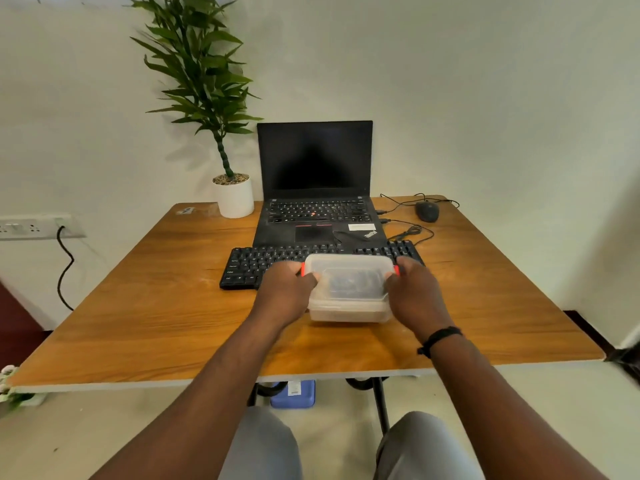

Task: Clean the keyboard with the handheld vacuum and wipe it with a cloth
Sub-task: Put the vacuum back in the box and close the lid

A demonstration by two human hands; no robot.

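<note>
At wooden desk, gripped lidded container with left hand and right hand over keyboard; preparatory stage, unclipping judged next.

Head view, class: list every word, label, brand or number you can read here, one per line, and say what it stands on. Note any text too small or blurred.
"ThinkPad": on the laptop palm rest, lower right corner.
White sticker on the palm rest: print too small to read.
Keyboard key legends: too blurred to read.
Label on the blue object under the table: unreadable.
Small tag at the table's far left corner: unreadable.
</note>
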